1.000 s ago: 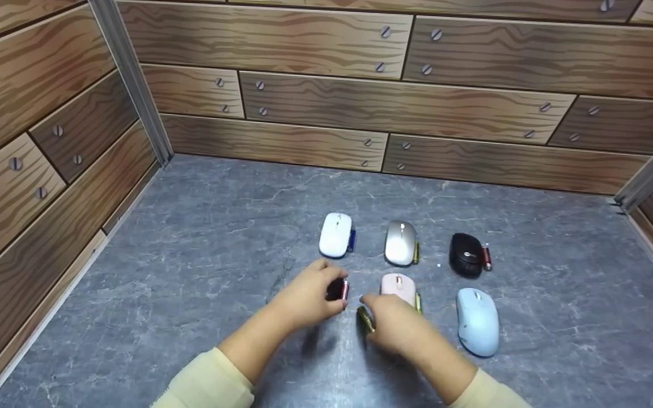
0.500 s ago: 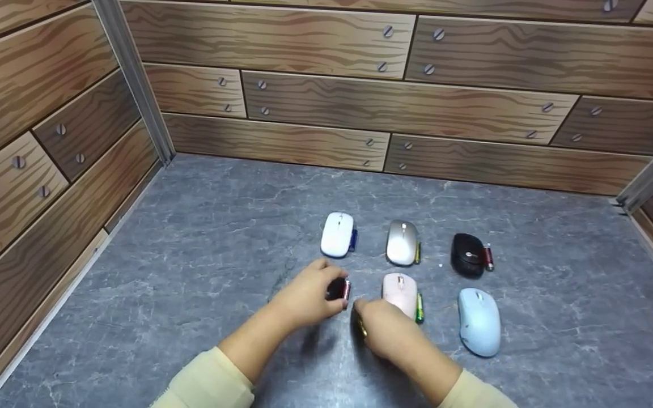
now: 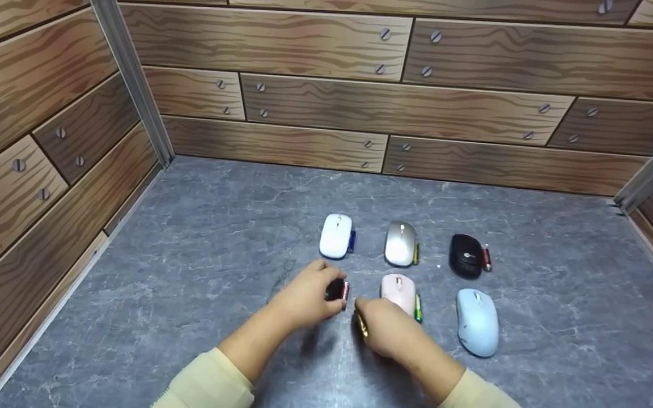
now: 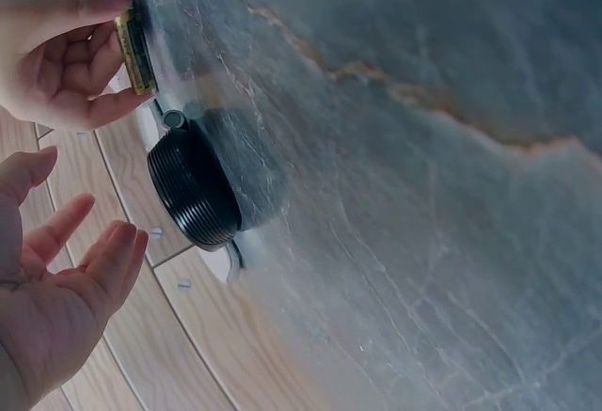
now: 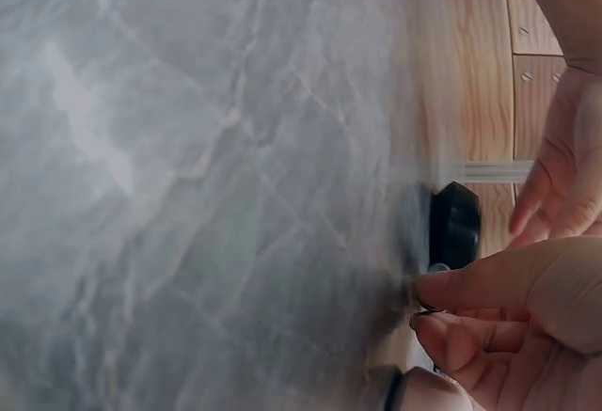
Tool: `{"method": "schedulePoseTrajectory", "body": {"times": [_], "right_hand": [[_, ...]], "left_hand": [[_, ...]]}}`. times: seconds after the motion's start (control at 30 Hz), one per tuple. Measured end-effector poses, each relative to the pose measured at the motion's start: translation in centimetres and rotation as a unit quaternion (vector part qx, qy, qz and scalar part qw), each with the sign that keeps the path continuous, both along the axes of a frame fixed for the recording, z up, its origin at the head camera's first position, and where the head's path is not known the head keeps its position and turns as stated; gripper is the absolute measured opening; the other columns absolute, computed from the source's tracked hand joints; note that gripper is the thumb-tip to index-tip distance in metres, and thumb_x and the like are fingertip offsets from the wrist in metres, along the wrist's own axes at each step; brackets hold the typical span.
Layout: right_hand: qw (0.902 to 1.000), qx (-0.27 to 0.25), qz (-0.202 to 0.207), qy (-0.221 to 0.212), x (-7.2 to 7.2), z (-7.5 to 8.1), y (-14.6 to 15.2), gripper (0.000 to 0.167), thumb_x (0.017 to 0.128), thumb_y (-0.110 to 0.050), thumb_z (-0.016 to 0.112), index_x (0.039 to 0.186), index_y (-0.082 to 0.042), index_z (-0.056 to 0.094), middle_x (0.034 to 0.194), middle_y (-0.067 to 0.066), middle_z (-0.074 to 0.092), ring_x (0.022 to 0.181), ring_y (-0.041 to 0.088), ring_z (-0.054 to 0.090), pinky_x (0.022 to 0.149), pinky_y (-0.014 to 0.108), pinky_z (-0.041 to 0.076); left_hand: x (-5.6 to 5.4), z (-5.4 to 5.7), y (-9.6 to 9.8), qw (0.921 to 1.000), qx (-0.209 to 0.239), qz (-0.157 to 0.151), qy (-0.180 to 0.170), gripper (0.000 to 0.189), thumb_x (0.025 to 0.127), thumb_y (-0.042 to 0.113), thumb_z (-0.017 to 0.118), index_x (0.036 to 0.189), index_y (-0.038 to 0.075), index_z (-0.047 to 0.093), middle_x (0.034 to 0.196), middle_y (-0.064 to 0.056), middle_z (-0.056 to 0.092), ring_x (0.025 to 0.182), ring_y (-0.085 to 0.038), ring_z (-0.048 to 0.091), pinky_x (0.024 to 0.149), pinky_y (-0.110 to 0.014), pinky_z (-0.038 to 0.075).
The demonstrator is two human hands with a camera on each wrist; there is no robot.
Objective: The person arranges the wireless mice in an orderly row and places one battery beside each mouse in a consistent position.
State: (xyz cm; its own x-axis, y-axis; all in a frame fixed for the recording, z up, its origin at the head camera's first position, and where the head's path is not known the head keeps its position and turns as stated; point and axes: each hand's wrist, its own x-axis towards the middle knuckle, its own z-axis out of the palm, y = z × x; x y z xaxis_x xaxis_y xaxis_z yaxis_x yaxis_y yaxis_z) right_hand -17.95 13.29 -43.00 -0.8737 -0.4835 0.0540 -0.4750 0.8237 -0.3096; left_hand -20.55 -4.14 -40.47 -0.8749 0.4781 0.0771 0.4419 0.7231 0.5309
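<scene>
My right hand (image 3: 391,328) pinches a gold-and-black battery (image 4: 136,52) between thumb and fingers, just above the table. Beside it lies a black mouse (image 3: 335,289) with ribbed sides, a red battery (image 3: 345,291) along its right flank. Around the mouse's left side, my left hand (image 3: 306,297) is spread with bent, relaxed fingers; in the left wrist view they stand apart from it. The pink mouse (image 3: 398,292), partly behind my right hand, has a green battery (image 3: 418,308) at its right.
Behind are a white mouse (image 3: 336,236) with a blue battery (image 3: 352,242), a silver mouse (image 3: 401,243) with a yellow-green battery (image 3: 416,253), and a black mouse (image 3: 466,255) with a red battery (image 3: 487,258). A light blue mouse (image 3: 478,322) lies at right. Wood-patterned walls (image 3: 281,96) enclose the table.
My right hand has shifted slightly left and turned the battery it pinches, uncovering more of the green battery by the pink mouse. The left hand has stayed in place.
</scene>
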Motion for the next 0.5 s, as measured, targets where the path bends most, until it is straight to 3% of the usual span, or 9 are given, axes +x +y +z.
{"method": "schedulePoseTrajectory", "body": {"times": [0.17, 0.37, 0.5], "right_hand": [[0.9990, -0.029, -0.026, -0.023, -0.3, 1.1, 1.0, 0.029, 0.057, 0.004, 0.067, 0.078, -0.008, 0.051, 0.062, 0.002, 0.052, 0.057, 0.020, 0.051, 0.051, 0.037, 0.043], [0.9961, -0.066, -0.052, -0.029, -0.8, 2.3, 2.7, 0.030, 0.058, 0.005, 0.066, 0.084, -0.006, 0.055, 0.064, 0.001, 0.053, 0.062, 0.019, 0.050, 0.055, 0.033, 0.045], [0.9911, -0.083, -0.090, -0.053, -1.0, 3.2, 4.2, 0.037, 0.058, 0.006, 0.067, 0.092, -0.004, 0.058, 0.066, 0.000, 0.054, 0.063, 0.017, 0.052, 0.055, 0.032, 0.046]], "left_hand": [[-0.1, -0.1, 0.3, 1.0000, 0.002, 0.003, -0.002, 0.043, 0.078, 0.025, 0.069, 0.116, 0.008, 0.058, 0.111, -0.008, 0.053, 0.101, -0.022, 0.055, 0.090, -0.036, 0.045], [-0.5, -0.2, 1.0, 1.0000, 0.006, -0.001, -0.005, 0.044, 0.079, 0.024, 0.068, 0.118, 0.007, 0.057, 0.113, -0.009, 0.053, 0.102, -0.022, 0.054, 0.091, -0.036, 0.045], [-0.8, -0.2, 1.5, 0.9999, 0.007, -0.008, -0.001, 0.045, 0.079, 0.024, 0.068, 0.119, 0.008, 0.057, 0.112, -0.008, 0.052, 0.101, -0.020, 0.054, 0.092, -0.034, 0.044]]}}
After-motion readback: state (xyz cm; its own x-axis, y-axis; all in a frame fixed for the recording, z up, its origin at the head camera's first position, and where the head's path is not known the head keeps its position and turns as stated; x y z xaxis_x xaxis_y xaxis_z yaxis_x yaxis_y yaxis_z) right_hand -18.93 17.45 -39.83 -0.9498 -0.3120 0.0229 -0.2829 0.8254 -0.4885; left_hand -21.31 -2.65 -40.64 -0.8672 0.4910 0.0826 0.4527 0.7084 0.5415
